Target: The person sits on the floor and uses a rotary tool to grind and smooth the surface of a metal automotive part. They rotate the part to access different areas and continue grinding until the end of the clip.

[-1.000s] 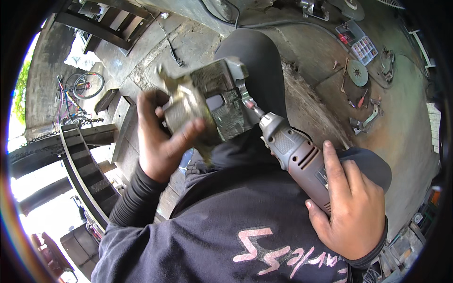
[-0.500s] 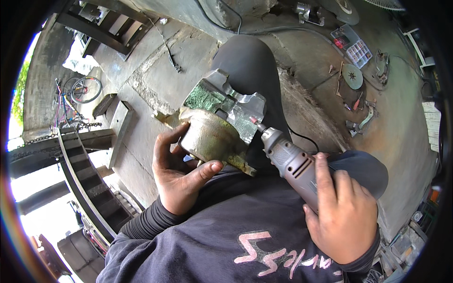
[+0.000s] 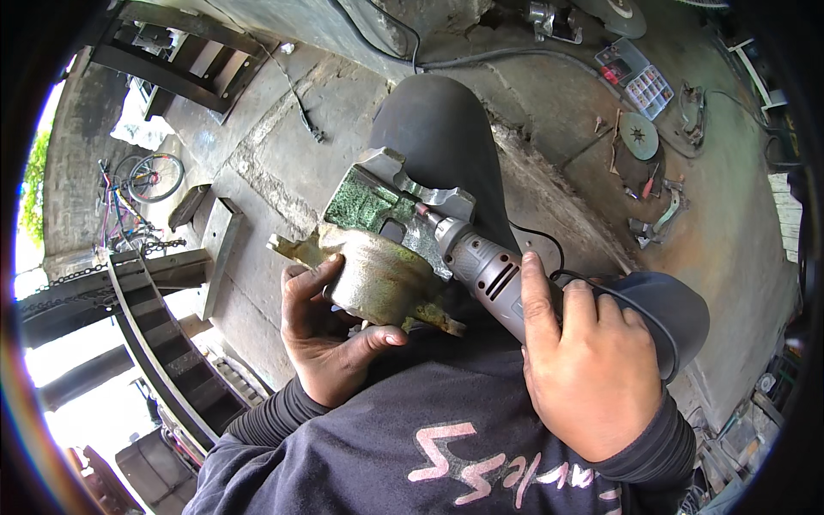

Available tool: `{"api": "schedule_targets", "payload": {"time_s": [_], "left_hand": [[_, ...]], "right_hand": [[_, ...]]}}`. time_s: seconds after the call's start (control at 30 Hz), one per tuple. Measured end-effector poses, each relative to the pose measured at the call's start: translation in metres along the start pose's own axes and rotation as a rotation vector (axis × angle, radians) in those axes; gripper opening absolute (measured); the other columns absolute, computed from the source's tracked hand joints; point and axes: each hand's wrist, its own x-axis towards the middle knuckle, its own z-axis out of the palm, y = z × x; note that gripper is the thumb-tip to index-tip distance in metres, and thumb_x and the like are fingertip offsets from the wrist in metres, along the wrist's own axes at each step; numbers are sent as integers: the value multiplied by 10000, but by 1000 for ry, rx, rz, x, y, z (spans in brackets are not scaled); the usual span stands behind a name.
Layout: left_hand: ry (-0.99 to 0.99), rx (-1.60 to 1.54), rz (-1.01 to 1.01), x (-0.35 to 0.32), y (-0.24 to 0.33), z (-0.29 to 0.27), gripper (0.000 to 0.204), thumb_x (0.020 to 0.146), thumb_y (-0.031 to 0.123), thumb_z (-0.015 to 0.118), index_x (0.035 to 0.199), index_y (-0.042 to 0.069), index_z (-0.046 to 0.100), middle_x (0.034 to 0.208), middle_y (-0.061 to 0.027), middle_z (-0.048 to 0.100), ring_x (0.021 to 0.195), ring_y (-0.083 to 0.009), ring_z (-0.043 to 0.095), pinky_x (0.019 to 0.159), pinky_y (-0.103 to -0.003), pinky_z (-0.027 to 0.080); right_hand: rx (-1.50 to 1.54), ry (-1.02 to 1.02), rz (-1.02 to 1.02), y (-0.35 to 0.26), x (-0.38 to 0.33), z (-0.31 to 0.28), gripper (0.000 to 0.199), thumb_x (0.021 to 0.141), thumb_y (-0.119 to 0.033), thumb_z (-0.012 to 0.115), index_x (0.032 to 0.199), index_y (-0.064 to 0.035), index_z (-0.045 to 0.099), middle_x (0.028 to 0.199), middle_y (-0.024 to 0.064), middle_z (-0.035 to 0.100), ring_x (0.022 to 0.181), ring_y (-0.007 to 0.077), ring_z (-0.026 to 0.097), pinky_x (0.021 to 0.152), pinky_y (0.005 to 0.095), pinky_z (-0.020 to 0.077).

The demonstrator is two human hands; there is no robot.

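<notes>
My left hand (image 3: 330,335) is closed round the rounded end of a brake caliper (image 3: 378,275), with its thumb on the near side. The casting is bare metal with yellowish stains, and a green, speckled surface lines its recess. Opposite, my right hand (image 3: 592,369) wraps round a grey rotary tool (image 3: 485,270), index finger stretched along the body. The tool's small reddish-brown tip sits at the inner edge of the green recess; whether it touches cannot be made out. Both things are above my lap, beside my dark-clothed knee (image 3: 433,120).
A black cord (image 3: 562,249) loops from the tool past my right wrist. On the floor at right lie an open parts box (image 3: 648,90), a round disc (image 3: 639,136) and several metal parts. A dark metal ramp (image 3: 172,343) and bicycles (image 3: 154,178) stand at left.
My right hand has moved the rotary tool left and slightly up, bringing its tip from the caliper's outer right edge to the green recess. The caliper has shifted slightly left and down.
</notes>
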Motion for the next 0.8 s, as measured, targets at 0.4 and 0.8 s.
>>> {"api": "schedule_targets", "payload": {"time_s": [0.4, 0.8], "left_hand": [[-9, 21, 16, 2, 1, 5, 843, 648, 169, 926, 1323, -4, 452, 1246, -85, 453, 1179, -207, 576, 977, -368, 565], [-9, 11, -4, 3, 4, -1, 844, 663, 143, 918, 1344, -24, 448, 1223, -69, 485, 1204, -235, 583, 981, -380, 565]], "right_hand": [[20, -182, 59, 2, -10, -18, 739, 762, -210, 729, 1424, 11, 485, 927, 137, 564, 784, 281, 603, 686, 400, 490], [-50, -246, 80, 1, -15, -17, 650, 802, -187, 653, 1401, 17, 508, 972, 145, 595, 765, 273, 600, 670, 394, 490]]}}
